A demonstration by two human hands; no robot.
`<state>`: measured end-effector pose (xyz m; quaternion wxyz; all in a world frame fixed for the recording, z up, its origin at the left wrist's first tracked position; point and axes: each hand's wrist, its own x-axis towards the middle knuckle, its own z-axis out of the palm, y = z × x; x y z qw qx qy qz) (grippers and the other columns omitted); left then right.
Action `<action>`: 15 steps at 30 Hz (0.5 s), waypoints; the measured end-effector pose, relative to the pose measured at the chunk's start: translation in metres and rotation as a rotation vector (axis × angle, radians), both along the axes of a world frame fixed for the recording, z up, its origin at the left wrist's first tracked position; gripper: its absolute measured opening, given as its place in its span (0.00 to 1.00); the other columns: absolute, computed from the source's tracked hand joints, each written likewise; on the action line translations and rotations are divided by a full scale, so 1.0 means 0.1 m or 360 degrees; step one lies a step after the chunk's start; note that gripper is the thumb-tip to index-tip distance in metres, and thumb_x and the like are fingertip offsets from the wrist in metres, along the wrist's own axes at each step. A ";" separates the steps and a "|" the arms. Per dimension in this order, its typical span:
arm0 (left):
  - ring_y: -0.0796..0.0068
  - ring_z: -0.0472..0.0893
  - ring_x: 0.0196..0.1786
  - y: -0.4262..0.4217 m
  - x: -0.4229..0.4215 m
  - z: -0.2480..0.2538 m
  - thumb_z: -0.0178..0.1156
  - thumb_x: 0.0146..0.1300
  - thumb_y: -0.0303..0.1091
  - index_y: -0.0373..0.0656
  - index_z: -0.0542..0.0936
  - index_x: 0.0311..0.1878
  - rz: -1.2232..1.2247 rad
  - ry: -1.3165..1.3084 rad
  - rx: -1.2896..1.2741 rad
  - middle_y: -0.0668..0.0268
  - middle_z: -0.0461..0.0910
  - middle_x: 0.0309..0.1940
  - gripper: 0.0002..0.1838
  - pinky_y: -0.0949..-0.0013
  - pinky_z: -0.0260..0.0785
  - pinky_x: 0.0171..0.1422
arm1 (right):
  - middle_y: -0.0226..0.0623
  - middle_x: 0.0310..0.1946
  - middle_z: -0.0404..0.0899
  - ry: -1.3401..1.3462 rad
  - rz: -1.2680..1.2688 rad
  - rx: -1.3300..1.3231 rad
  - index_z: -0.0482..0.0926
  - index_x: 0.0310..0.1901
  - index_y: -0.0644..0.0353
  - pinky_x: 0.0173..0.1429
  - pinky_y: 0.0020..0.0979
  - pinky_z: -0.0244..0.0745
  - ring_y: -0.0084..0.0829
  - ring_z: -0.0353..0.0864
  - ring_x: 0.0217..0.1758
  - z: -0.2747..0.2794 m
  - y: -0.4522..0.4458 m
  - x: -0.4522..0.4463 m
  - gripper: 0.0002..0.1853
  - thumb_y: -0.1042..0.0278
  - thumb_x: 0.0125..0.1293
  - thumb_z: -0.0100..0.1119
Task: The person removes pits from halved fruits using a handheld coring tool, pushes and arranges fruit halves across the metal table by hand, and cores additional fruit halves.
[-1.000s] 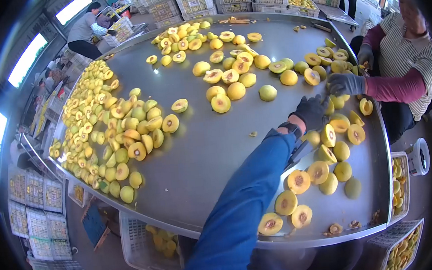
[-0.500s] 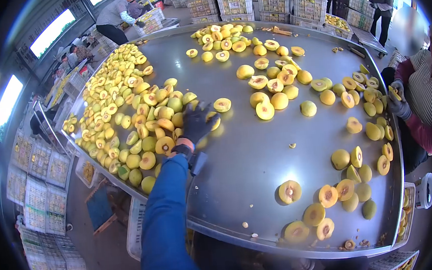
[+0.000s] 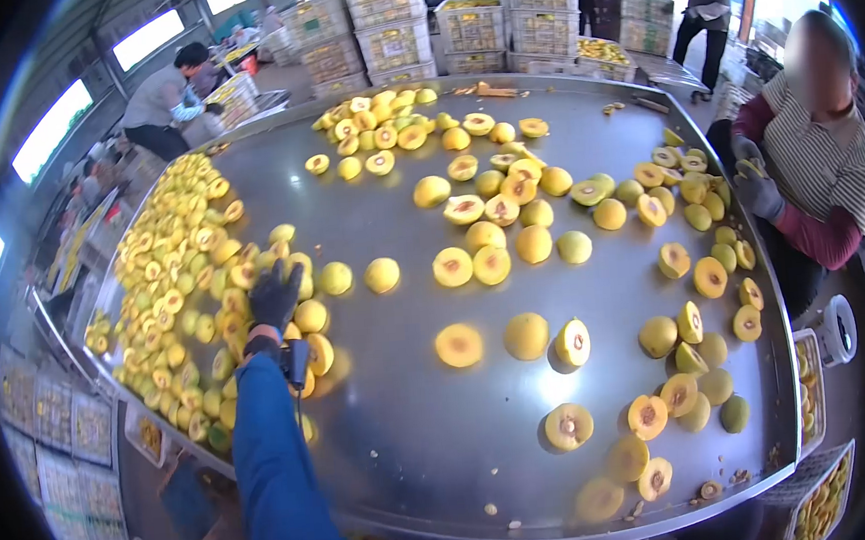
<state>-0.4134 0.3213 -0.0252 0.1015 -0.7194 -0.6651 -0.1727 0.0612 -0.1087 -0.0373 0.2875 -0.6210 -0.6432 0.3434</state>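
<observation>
My left hand (image 3: 277,296), in a dark glove below a blue sleeve, rests on the right edge of a big pile of peaches (image 3: 169,298). Its fingers look spread, and I see nothing held in them. Many of the peaches are cut in half, with yellow flesh and brownish-red centres. Two whole-looking peaches, one of them a yellow peach (image 3: 383,274), sit just right of the hand. Farther right lie a blurred peach half (image 3: 459,345), a rounded peach (image 3: 526,336) and an upright half (image 3: 573,342). My right hand is out of view.
All this fruit lies on a raised-edge metal table (image 3: 413,422). A co-worker (image 3: 816,163) in gloves stands at the right side. Stacked crates (image 3: 391,32) rise behind the table. A white bucket (image 3: 837,330) and a fruit crate (image 3: 823,514) are at the right.
My left hand has moved left, back over the pile. Several peaches and halves now lie in the middle of the table where bare metal showed before. The camera view has shifted too.
</observation>
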 end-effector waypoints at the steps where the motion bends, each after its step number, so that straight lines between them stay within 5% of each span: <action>1: 0.52 0.72 0.68 0.04 -0.01 0.13 0.54 0.71 0.52 0.42 0.71 0.69 0.0147 -0.0232 -0.0359 0.52 0.74 0.65 0.30 0.59 0.64 0.72 | 0.50 0.43 0.84 -0.0020 -0.0044 0.0014 0.78 0.55 0.60 0.52 0.44 0.76 0.51 0.83 0.47 0.02 0.03 0.05 0.20 0.62 0.63 0.63; 2: 0.55 0.75 0.65 0.08 0.03 0.11 0.52 0.69 0.60 0.47 0.72 0.68 -0.0101 -0.0485 -0.0162 0.52 0.77 0.62 0.33 0.55 0.67 0.68 | 0.50 0.43 0.84 -0.0048 -0.0091 0.0026 0.78 0.55 0.60 0.52 0.44 0.77 0.51 0.83 0.47 0.02 0.06 0.10 0.20 0.62 0.63 0.63; 5: 0.54 0.74 0.67 0.47 0.38 -0.20 0.55 0.68 0.58 0.44 0.74 0.66 -0.0249 -0.0331 -0.0111 0.52 0.76 0.62 0.32 0.55 0.65 0.70 | 0.50 0.43 0.84 -0.0114 -0.0243 0.0045 0.78 0.55 0.59 0.52 0.44 0.77 0.51 0.83 0.46 0.06 0.08 0.26 0.20 0.62 0.62 0.63; 9: 0.52 0.74 0.67 0.88 1.64 -0.35 0.55 0.67 0.60 0.48 0.72 0.69 -0.0502 -0.0882 -0.0109 0.54 0.73 0.66 0.34 0.55 0.64 0.70 | 0.50 0.43 0.84 -0.0179 -0.0426 0.0053 0.78 0.55 0.59 0.52 0.44 0.77 0.50 0.83 0.46 0.05 0.05 0.53 0.20 0.62 0.62 0.64; 15: 0.56 0.71 0.70 1.14 3.81 -0.27 0.52 0.64 0.68 0.61 0.73 0.69 -0.0606 -0.0380 -0.0190 0.59 0.69 0.71 0.35 0.49 0.60 0.74 | 0.50 0.43 0.84 -0.0217 -0.0677 0.0029 0.78 0.55 0.59 0.51 0.44 0.77 0.50 0.83 0.46 -0.06 -0.15 1.05 0.20 0.62 0.62 0.64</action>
